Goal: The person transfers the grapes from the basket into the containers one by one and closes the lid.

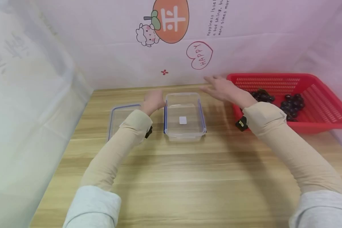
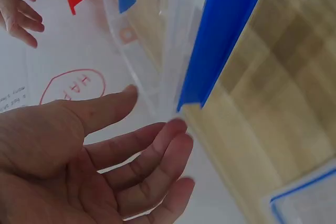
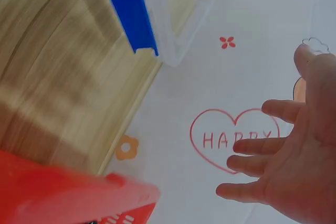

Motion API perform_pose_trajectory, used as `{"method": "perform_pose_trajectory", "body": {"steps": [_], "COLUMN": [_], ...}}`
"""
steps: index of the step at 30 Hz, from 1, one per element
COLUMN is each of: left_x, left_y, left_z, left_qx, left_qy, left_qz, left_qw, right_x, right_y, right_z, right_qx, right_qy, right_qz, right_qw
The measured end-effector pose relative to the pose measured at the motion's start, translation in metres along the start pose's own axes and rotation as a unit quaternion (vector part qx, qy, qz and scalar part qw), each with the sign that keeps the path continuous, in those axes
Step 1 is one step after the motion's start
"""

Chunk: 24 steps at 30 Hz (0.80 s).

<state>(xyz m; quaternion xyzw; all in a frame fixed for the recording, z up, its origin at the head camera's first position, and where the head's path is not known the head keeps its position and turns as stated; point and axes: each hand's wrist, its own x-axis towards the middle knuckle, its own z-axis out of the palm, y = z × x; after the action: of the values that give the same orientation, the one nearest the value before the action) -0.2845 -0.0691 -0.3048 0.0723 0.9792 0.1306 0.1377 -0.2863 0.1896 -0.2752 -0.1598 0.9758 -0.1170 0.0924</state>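
Observation:
A clear plastic food container (image 1: 185, 126) with blue side clips stands uncovered on the table, a small white label in its base. My left hand (image 1: 154, 100) is at its left side; in the left wrist view the fingers (image 2: 152, 166) bend loosely beside the wall, with nothing between them and the thumb. My right hand (image 1: 220, 88) hovers between the container and the red basket (image 1: 302, 126), its fingers (image 3: 252, 153) spread and holding nothing. The clear lid (image 1: 122, 115) with a blue seal lies left of the container, partly hidden by my left forearm.
Bunches of dark grapes (image 1: 292, 106) lie in the red basket at the right. Behind the wooden table (image 1: 182, 183) hangs a white printed sheet (image 1: 117, 63), and another sheet borders the left edge.

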Motion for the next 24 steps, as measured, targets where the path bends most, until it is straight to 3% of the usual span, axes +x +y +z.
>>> {"method": "perform_pose_trajectory", "body": {"steps": [4,10,19,24], "left_x": [0.001,0.005,0.005,0.004], "left_y": [-0.002,-0.007,-0.007,-0.003], "left_z": [0.013,0.018,0.021,0.023], "left_qx": [-0.062,-0.110,-0.144,-0.144], "left_qy": [-0.040,-0.039,-0.032,-0.033], "left_qz": [-0.043,-0.068,-0.066,-0.060], "left_qw": [0.9963,0.9908,0.9868,0.9872], "right_x": [0.000,-0.001,-0.015,-0.020], "right_y": [0.010,0.039,0.112,0.139], "right_z": [-0.004,-0.017,-0.037,-0.038], "right_qx": [-0.006,-0.033,-0.063,-0.079], "right_qy": [0.032,0.054,-0.037,-0.083], "right_qz": [-0.030,-0.036,0.062,0.083], "right_qw": [0.9990,0.9973,0.9954,0.9900]}}
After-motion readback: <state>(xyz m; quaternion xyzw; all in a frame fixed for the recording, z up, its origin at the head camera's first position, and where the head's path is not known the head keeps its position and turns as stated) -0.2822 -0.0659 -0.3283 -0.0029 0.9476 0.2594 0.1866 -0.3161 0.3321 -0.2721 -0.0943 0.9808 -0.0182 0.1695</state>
